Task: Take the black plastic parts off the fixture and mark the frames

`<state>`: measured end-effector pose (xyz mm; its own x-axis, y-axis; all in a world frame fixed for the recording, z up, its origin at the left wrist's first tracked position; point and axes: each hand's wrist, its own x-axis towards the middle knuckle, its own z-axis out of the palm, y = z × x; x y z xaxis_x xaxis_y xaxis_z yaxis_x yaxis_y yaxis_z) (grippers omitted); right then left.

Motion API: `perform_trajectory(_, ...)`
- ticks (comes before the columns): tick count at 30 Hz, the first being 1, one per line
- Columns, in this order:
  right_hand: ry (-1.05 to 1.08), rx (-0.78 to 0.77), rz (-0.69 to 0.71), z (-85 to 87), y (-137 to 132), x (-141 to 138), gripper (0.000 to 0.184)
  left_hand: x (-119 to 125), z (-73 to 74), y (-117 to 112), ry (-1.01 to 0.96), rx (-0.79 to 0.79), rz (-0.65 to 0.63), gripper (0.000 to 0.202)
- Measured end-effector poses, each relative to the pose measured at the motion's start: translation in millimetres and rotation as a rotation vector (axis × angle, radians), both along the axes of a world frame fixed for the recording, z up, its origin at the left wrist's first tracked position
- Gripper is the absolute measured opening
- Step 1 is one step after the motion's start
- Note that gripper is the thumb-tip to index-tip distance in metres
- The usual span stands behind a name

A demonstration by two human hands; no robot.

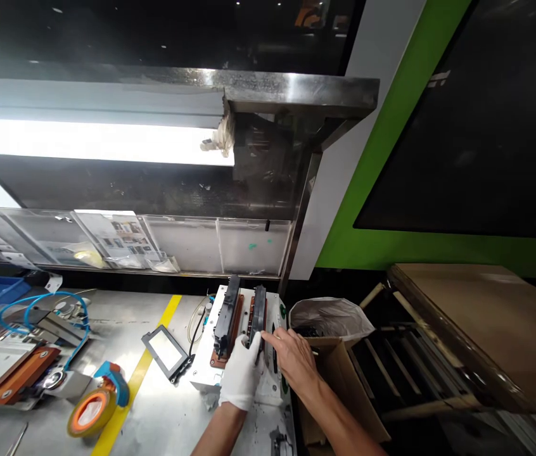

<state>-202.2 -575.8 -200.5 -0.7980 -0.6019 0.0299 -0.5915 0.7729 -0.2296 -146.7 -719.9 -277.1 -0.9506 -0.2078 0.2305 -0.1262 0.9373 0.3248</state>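
Note:
My left hand (242,373), in a white glove, rests on a white fixture (211,361) at the right end of the steel bench, its fingers curled against the lower end of a long black part (257,315). My bare right hand (294,358) reaches in from the right, fingertips touching the same black part beside the glove. A second long black part (227,316) lies on a brown plate just to the left. Whether either hand grips the part is hidden.
A small black-framed panel (166,351) lies left of the fixture. An orange tape dispenser (94,405), blue tubing (40,310) and orange plates sit at the left. A bag-lined cardboard box (329,354) and brown boards (496,329) stand to the right.

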Motion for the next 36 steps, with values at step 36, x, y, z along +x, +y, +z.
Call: perform_trajectory(36,0.023,-0.084,-0.049,-1.2,-15.0,-75.8,0.053,-69.8,68.3,26.8,-0.402,0.187,0.184,0.068)
